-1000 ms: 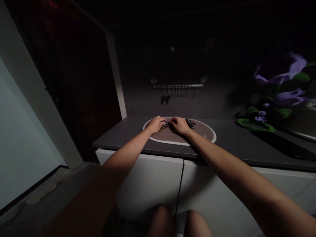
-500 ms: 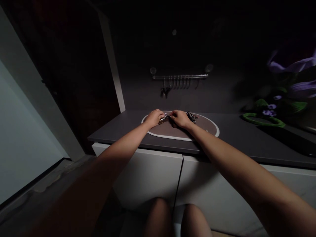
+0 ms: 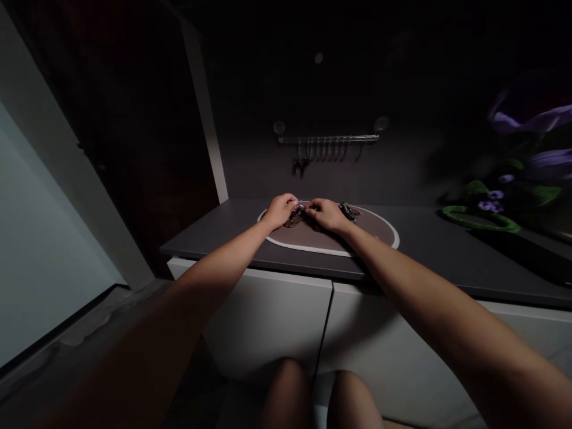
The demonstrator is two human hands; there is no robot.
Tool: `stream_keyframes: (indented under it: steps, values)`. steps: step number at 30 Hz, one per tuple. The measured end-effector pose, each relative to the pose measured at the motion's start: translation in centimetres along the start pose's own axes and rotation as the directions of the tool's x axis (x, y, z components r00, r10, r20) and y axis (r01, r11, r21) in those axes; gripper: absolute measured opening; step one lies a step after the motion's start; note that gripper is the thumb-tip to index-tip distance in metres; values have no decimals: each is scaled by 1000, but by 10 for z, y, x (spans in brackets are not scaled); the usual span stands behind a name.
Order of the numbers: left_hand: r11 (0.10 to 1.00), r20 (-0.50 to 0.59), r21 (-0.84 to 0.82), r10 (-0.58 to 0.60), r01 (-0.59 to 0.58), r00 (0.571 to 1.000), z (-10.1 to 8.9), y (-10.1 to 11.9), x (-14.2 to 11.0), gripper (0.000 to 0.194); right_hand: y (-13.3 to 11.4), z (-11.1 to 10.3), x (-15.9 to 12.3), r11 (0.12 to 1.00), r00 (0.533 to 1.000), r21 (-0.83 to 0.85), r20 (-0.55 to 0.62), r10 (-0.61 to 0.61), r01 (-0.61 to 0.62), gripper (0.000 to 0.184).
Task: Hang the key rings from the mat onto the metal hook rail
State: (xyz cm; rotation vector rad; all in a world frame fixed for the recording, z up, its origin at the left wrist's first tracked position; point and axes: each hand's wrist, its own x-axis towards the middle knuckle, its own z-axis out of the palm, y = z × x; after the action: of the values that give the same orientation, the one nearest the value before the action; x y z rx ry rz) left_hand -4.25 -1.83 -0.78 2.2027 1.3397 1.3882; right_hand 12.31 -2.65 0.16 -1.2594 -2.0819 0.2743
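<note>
My left hand (image 3: 280,211) is closed around the left side of a small shiny metal bunch that looks like keys (image 3: 295,217), low over an oval brown mat (image 3: 339,241) with a white rim. My right hand (image 3: 325,213) pinches at the right end of the same bunch, thumb and fingers together; its fingertips partly hide what they grip. Just beyond the right hand, a second dark bunch with thin reddish pieces (image 3: 348,211) lies on the mat. Dim light blurs the small details.
On the back wall, a clear rail (image 3: 330,139) carries several hooks, with small dark keys (image 3: 300,167) hanging at its left. Purple flowers (image 3: 491,201) and a green ring (image 3: 480,219) stand at the right of the dark counter (image 3: 429,250). White cabinet doors (image 3: 277,316) are below.
My left hand has lifted slightly and its fingers have shifted on the keys, showing more of the bunch. The right hand stays nearly in place. The view has drifted a little.
</note>
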Motion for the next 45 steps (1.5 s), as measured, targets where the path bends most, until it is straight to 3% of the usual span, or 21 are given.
stream_keyframes:
  steps: [6, 12, 19, 25, 34, 41, 45]
  values:
    - [989, -26, -147, -36, 32, 999, 1, 3, 1, 11, -4, -2, 0, 993, 995, 110, -88, -42, 52, 18]
    - [972, -48, -233, -36, 24, 998, 0, 8, 0, 10, -5, -2, 2, 933, 994, 350, -95, -47, 78, 19]
    - [957, -15, -290, -36, 30, 999, 4, 5, 1, 11, -4, 1, -2, 828, 997, 559, -21, 70, -46, 21]
    - [966, 0, -257, -37, 36, 999, 2, 10, -1, 11, -5, 1, -2, 797, 996, 599, 5, 86, -72, 20]
    - [994, -4, -92, 63, -63, 998, 3, 9, -3, 14, 1, 2, 2, 823, 998, 568, -60, 31, 9, 21]
    - [999, -31, 30, 25, -24, 999, 3, 6, -4, 17, 4, -1, 1, 870, 993, 491, -118, 5, 54, 23]
    - [994, -13, 108, 11, -9, 1000, 3, 3, -5, 18, 2, -3, 1, 836, 986, 547, -156, 52, 42, 24]
